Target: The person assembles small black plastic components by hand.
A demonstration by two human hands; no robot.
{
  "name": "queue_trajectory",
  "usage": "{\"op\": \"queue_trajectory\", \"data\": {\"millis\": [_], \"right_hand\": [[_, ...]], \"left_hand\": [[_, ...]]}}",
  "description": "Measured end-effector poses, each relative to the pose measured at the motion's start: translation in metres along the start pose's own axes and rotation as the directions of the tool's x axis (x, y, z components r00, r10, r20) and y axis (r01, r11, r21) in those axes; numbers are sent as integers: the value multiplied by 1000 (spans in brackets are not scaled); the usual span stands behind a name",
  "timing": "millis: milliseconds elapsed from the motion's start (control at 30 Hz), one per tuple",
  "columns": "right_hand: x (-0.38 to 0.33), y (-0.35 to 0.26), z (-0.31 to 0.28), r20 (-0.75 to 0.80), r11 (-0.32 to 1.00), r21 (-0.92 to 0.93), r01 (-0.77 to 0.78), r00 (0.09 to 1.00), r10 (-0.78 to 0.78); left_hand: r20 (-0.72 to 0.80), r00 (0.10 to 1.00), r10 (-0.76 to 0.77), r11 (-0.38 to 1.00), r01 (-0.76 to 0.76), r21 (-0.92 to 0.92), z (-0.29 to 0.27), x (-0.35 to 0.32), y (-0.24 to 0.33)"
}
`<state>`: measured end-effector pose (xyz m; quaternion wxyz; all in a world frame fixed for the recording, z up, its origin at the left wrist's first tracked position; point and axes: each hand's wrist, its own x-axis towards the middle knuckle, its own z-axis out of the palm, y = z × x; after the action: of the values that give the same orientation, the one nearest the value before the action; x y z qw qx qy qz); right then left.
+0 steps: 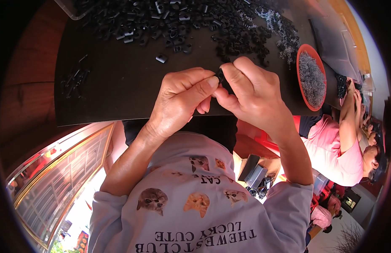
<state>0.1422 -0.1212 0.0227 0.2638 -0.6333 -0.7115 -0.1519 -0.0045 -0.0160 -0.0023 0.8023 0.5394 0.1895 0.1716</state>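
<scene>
Small black plastic piece [220,75], pinched now between left hand [181,96] and right hand [253,92]! Mid-work, seemingly; plenty left in the black plastic heap [162,19].

a dark, flat table [115,95] carries a heap of shiny black hollow pieces [157,21] (one short black piece [161,58] lies apart), small matte black parts [242,44], silvery coiled springs [273,21], an orange-red bowl [299,80] and, at left, thin black rod-like pieces [79,77].

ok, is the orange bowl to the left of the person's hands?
No, the orange bowl sits on the dark table to the right of the right hand.
</scene>
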Motion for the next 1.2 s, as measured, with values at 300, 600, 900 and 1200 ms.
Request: {"op": "queue_trajectory", "data": {"millis": [300,600,900,1200], "right_hand": [[-4,-2,7,-7,999,-18,32,999,-32],[5,15,-13,-15,998,-27,52,999,-52],[54,121,-71,-242,919,-203,-337,927,286],[114,164,-95,-201,796,-269,-543,839,505]], "left_hand": [[-10,997,-78,995,79,60,-2,0,3],[112,988,107,980,-124,157,-2,-1,5],[120,986,118,970,-140,200,-4,-3,0],[121,976,183,951,-207,229,-4,-2,-2]]}}
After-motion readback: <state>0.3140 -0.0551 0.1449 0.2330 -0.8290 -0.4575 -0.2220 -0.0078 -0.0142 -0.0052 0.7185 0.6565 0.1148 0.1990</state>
